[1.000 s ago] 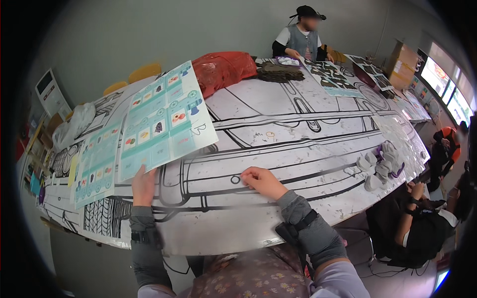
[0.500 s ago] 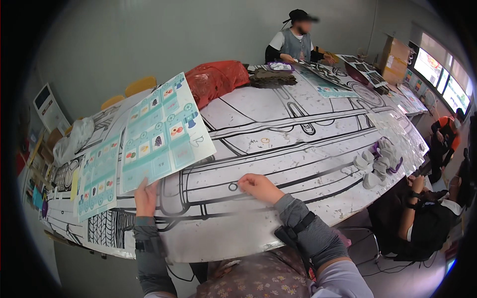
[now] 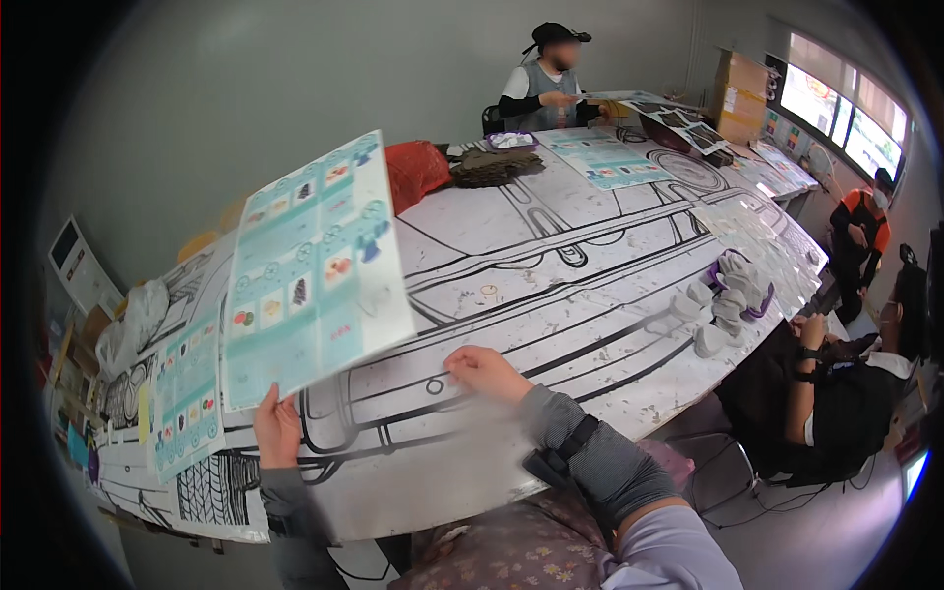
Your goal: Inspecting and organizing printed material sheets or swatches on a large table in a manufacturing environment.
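Note:
My left hand (image 3: 278, 430) is closed on the lower edge of a large printed sheet (image 3: 310, 270), light teal with small pictures of fruit and wheels. The sheet is tilted up off the table, and its far corner stands high. Beneath and to its left lies a similar printed sheet (image 3: 189, 398). My right hand (image 3: 484, 372) hovers over the table, fingers curled together in a pinch. Whether anything small is between those fingertips I cannot make out. Black line drawings cover the white table (image 3: 472, 324).
A red plastic bag (image 3: 415, 172) and a dark brown stack (image 3: 497, 167) lie beyond the sheet. To the right are grey-white rounded pieces (image 3: 723, 310) by a purple basket (image 3: 762, 295). Across the table a person (image 3: 556, 84) handles a sheet; another person (image 3: 836, 413) sits at right.
The view has swung a little to the right. My left hand has raised and tilted the printed sheet further. The right hand stays pinched. The person across has lifted a sheet.

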Demonstrator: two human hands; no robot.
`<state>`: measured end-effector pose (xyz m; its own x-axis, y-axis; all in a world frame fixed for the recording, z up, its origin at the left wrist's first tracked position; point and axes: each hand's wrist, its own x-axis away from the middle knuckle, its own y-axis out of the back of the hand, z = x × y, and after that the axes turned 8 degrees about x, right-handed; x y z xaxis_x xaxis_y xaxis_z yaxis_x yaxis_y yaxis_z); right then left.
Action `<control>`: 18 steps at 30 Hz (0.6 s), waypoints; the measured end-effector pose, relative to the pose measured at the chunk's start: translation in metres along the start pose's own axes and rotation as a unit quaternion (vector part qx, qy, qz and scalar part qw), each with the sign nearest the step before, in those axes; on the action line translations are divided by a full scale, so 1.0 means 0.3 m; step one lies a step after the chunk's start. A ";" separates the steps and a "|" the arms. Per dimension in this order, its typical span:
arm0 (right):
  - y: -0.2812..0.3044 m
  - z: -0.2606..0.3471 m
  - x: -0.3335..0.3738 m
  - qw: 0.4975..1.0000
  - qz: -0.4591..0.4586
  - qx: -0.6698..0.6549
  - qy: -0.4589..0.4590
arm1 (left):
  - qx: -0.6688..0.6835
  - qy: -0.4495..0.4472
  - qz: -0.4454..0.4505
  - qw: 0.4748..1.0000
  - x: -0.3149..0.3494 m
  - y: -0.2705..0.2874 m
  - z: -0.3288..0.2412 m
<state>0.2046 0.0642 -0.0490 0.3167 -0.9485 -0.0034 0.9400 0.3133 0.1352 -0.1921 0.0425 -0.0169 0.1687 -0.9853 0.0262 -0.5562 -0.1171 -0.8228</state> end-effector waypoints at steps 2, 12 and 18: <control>0.031 -0.010 -0.009 0.995 -0.057 -0.080 -0.009 | 0.000 0.046 0.024 0.999 0.072 -0.091 0.056; 0.298 0.087 0.051 0.939 -0.202 -0.275 0.030 | -0.456 -0.029 0.194 0.868 0.271 -0.147 0.313; 0.454 0.027 0.105 0.968 -0.165 -0.184 -0.040 | -0.331 0.164 0.164 0.915 0.337 -0.179 0.394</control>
<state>0.3417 0.0768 -0.0227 -0.0047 -0.9957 0.0925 0.9744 -0.0253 -0.2233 -0.0490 -0.0363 -0.0373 -0.2880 -0.9527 0.0973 -0.9224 0.2486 -0.2957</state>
